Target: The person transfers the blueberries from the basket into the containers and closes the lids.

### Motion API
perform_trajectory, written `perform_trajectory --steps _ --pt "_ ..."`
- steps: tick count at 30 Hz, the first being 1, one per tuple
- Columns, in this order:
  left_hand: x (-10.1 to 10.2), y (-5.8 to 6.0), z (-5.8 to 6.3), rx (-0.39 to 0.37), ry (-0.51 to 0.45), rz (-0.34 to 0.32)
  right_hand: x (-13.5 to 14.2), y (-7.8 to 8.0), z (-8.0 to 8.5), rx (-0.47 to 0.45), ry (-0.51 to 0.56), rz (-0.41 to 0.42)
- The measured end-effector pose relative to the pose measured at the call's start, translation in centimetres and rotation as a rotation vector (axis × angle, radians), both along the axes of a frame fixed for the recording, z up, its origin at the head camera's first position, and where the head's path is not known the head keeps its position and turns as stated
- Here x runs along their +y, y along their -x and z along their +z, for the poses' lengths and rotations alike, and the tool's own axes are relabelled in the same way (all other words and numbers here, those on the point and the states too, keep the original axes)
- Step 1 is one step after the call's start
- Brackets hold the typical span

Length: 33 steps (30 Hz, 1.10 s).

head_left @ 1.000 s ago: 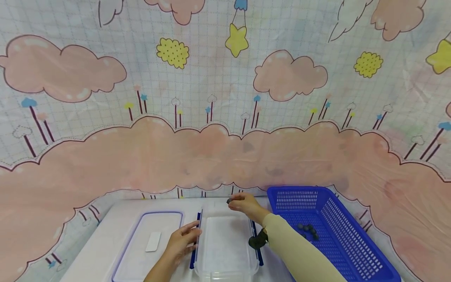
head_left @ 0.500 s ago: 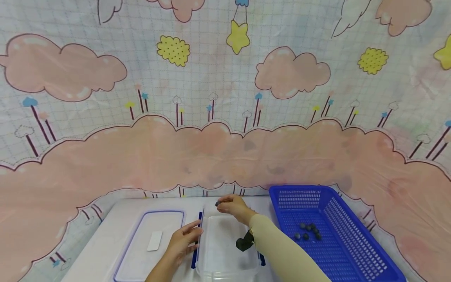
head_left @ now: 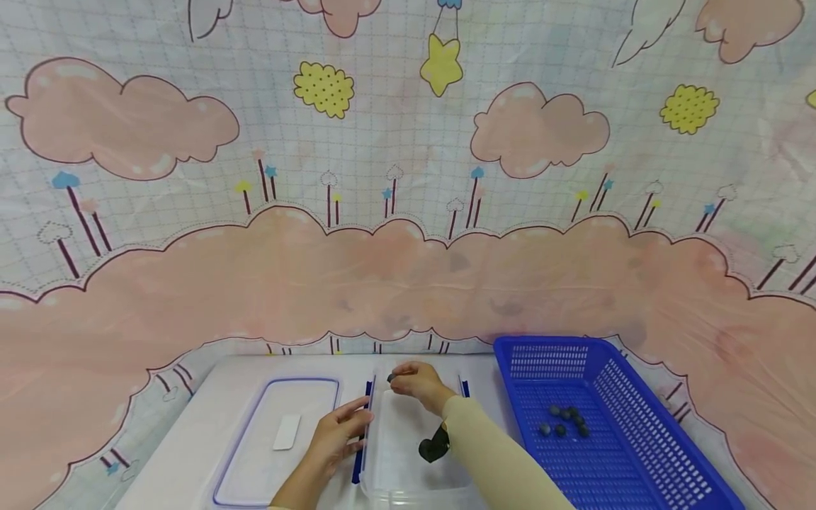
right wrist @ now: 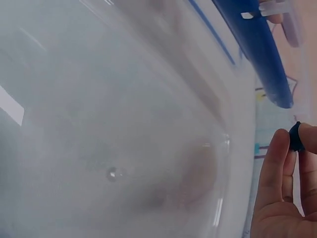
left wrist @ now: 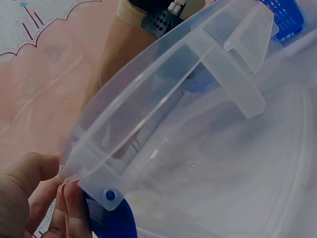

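Observation:
A clear plastic storage box [head_left: 408,478] with blue side latches [head_left: 360,453] stands in front of me in the head view. My left hand [head_left: 338,435] grips its left rim; in the left wrist view, thumb and fingertips meet at the rim's corner beside a blue latch [left wrist: 111,218]. Over the box's far end, my right hand [head_left: 417,384] pinches a small dark blue ball, apparently a blueberry [right wrist: 295,138], between thumb and finger. Several similar blueberries [head_left: 559,430] lie in a blue perforated basket [head_left: 669,432] at the right.
Left of the box lies a clear lid [head_left: 255,453] with a blue edge, and a white rectangular piece [head_left: 287,432] shows within its outline. All stand on a white table [head_left: 185,439]. A cloud-patterned cloth [head_left: 408,283] hangs behind it.
My right hand has moved left and slightly toward me with the blueberry, over the box's far left part. The left hand keeps its place at the rim, and the head view has shifted slightly.

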<state>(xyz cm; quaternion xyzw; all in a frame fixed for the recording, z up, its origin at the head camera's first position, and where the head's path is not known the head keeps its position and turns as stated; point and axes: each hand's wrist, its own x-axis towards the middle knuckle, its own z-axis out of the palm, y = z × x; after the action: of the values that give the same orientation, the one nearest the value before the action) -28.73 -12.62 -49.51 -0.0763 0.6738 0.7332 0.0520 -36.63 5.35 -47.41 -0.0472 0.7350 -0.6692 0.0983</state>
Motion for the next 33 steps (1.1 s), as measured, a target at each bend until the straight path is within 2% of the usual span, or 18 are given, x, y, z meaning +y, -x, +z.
perform_trajectory --steps 15,26,30,33 --pt "0.1 0.0 0.1 0.009 -0.021 -0.032 -0.4 -0.7 -1.2 -0.062 -0.163 -0.056" --pt "0.2 0.0 0.4 -0.017 -0.007 -0.004 -0.6 -0.9 -1.2 -0.098 -0.279 -0.086" --pt "0.1 0.1 0.3 -0.017 -0.01 0.002 -0.5 -0.8 -0.7 -0.077 -0.28 -0.052" --pt "-0.1 0.1 0.3 -0.013 -0.008 -0.004 0.2 -0.4 0.6 -0.031 -0.264 0.001"
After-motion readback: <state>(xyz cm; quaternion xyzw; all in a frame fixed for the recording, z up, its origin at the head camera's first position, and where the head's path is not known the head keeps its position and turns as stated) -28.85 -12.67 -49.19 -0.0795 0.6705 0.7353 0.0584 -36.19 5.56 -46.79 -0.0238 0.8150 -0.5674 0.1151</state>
